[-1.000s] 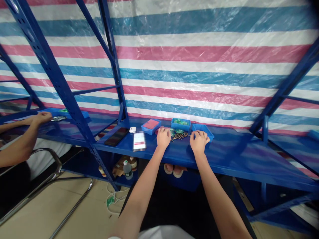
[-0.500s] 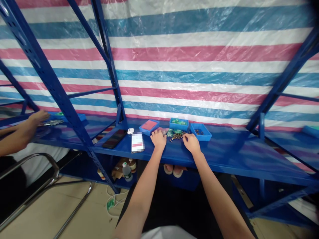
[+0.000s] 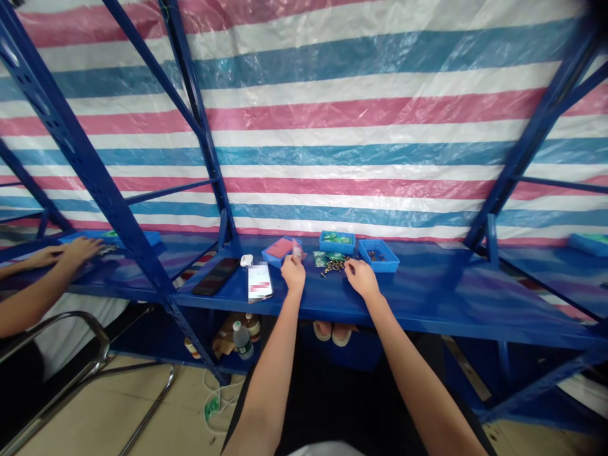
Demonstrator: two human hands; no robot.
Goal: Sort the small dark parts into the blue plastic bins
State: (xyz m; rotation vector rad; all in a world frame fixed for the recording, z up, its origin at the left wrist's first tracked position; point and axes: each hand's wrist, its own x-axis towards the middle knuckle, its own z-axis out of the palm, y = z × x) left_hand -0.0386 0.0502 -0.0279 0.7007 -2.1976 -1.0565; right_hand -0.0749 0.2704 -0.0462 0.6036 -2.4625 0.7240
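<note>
My left hand point(image 3: 293, 273) is closed on a small clear-and-pink plastic bag point(image 3: 297, 251), raised beside the blue tray of pink sheets point(image 3: 279, 249). At the right edge of a pile of small brass-coloured metal parts point(image 3: 335, 266) is my right hand point(image 3: 361, 277), its fingers pinched together; whatever they hold is too small to make out. Green-and-white packets point(image 3: 321, 258) lie just behind the pile. A blue tray of green packets point(image 3: 337, 241) stands further back, and another blue tray point(image 3: 379, 255) with a few metal parts sits behind my right hand.
On the blue table point(image 3: 427, 297), a lit phone point(image 3: 259, 281), a dark phone point(image 3: 216, 277) and a white case point(image 3: 246, 260) lie to the left. Blue metal posts point(image 3: 199, 126) rise at both sides. Another person's hands point(image 3: 78, 250) work at the far left.
My left hand has closed and lifted the small plastic bag from the table, uncovering the packets beside the pile. My right hand stays by the metal parts. The other person's hands have moved closer together.
</note>
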